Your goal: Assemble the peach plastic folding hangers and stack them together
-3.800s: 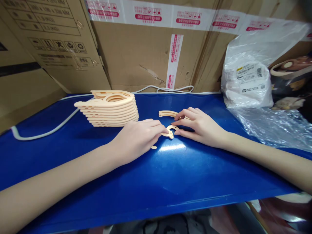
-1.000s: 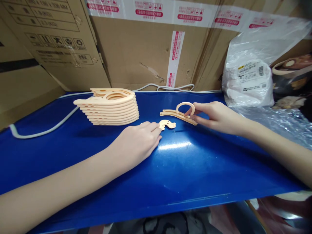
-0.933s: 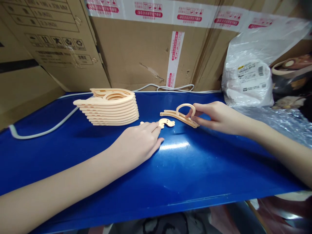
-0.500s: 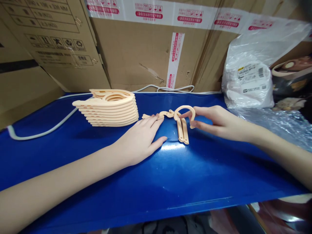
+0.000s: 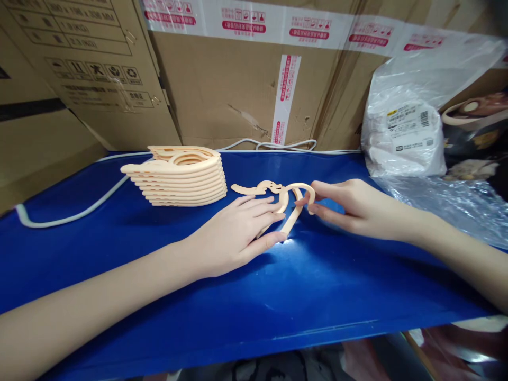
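Between my hands is a beige folding clothes hanger [image 5: 292,216], its curved hook raised and its narrow arms spread apart toward me. The thumb and fingers of my right hand [image 5: 353,208] pinch the right side of the hook. My left hand [image 5: 238,233] has its thumb and fingertips closed on the hanger's arms, and its fingers partly cover one arm. Just behind, a flat wavy beige hanger piece [image 5: 254,188] lies on the table; whether it joins the held hanger I cannot tell. To the left stands a neat stack of folded beige hangers [image 5: 182,182].
The blue table [image 5: 317,312] has cardboard boxes [image 5: 222,84] along its back. A pale cable [image 5: 79,219] curves past the stack. At the right are a clear plastic bag [image 5: 405,127] with labels and crumpled plastic wrap [image 5: 448,201].
My left hand has moved right, off the wavy piece and onto the hanger's arms. Those arms, side by side before, are now spread. My right hand keeps the hook, slightly lower.
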`<state>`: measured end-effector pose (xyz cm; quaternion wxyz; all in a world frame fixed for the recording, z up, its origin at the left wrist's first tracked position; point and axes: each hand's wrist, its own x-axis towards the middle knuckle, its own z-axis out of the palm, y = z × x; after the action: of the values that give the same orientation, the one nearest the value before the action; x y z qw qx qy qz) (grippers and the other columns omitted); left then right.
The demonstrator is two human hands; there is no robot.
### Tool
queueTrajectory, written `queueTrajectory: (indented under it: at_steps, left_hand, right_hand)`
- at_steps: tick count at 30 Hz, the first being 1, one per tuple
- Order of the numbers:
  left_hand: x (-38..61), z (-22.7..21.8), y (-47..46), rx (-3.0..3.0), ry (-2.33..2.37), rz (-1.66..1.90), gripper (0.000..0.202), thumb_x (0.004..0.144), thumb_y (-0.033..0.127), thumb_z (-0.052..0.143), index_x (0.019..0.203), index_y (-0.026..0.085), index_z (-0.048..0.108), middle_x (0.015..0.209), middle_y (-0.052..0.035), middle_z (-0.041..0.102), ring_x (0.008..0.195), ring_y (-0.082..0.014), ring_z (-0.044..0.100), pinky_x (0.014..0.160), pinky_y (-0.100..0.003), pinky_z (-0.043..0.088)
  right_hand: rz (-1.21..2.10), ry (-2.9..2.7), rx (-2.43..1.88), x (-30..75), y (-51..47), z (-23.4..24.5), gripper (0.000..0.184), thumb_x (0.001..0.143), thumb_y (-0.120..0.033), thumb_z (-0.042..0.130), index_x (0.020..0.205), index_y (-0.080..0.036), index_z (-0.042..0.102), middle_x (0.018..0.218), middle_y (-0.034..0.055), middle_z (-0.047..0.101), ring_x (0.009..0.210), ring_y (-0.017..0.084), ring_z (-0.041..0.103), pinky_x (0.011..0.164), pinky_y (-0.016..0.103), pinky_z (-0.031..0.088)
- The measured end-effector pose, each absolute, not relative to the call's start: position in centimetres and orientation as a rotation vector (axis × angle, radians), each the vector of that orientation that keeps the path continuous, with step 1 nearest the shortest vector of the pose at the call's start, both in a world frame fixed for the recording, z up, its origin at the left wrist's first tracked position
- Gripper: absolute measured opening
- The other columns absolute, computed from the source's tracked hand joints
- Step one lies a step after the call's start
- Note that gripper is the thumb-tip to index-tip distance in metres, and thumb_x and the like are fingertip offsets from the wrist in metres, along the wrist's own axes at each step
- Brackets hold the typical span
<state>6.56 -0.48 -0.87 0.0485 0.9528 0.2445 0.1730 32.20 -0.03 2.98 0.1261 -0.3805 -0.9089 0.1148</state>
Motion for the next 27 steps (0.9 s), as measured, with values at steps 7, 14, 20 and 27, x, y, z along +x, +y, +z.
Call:
queueTrajectory:
  at_steps: [7, 14, 20, 27]
  left_hand:
    - [6.5, 0.0, -1.5, 3.029, 0.806, 0.644, 0.027, 0.099, 0.034, 0.047, 0.091, 0.017, 0.067, 0.089, -0.0037, 0.069, 0.092, -0.0218, 0.064, 0.082, -0.036, 0.044]
    - [6.4, -0.1, -1.7, 2.938, 1.08, 0.539, 0.029, 0.095, 0.039, 0.054, 0.108, 0.015, 0.063, 0.1, -0.0056, 0.065, 0.094, -0.0248, 0.06, 0.077, -0.037, 0.044]
    - [6.2, 0.0, -1.6, 2.736, 1.113, 0.51, 0.011, 0.089, 0.018, 0.051, 0.092, 0.019, 0.062, 0.093, -0.0017, 0.063, 0.087, -0.0188, 0.059, 0.07, -0.03, 0.043]
    - [6.4, -0.1, -1.6, 2.826, 1.143, 0.507, 0.002, 0.083, 0.017, 0.05, 0.084, 0.017, 0.053, 0.084, -0.0015, 0.059, 0.074, -0.0168, 0.055, 0.06, -0.028, 0.039]
  right_hand:
    - [0.168, -2.592, -1.196, 33.8, 1.7, 2.8, 0.016, 0.094, -0.04, 0.045, 0.087, -0.027, 0.05, 0.071, 0.0023, 0.065, 0.058, 0.02, 0.058, 0.057, 0.032, 0.034]
    - [0.148, -2.569, -1.191, 33.6, 1.5, 2.8, 0.014, 0.093, -0.036, 0.047, 0.089, -0.024, 0.052, 0.077, 0.0019, 0.068, 0.058, 0.017, 0.058, 0.057, 0.031, 0.036]
    - [0.612, -2.264, -1.099, 32.1, 0.3, 2.2, 0.018, 0.092, -0.038, 0.055, 0.085, -0.022, 0.058, 0.085, 0.0015, 0.068, 0.081, 0.019, 0.063, 0.072, 0.03, 0.045]
    - [1.24, -1.944, -1.123, 30.4, -0.3, 1.5, 0.024, 0.082, -0.04, 0.067, 0.076, -0.018, 0.058, 0.07, -0.0016, 0.06, 0.058, 0.01, 0.049, 0.055, 0.025, 0.04]
